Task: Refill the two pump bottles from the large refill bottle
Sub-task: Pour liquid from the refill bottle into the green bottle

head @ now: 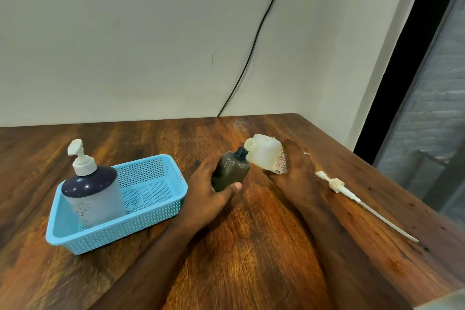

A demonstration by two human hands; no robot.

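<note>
Head view: my left hand (208, 184) is gripping the dark bottle (230, 171), fingers and thumb curled round its body, holding it tilted above the bench (251, 234). My right hand (297, 166) is grasping the white bottle (264, 156), tilting its open mouth toward the dark bottle's black neck; the two necks are sitting just beside each other. A removed pump (352, 196) is lying on the bench right of my right hand. A large pump bottle (93, 194) is standing upright inside the blue basket (156, 209) at left.
</note>
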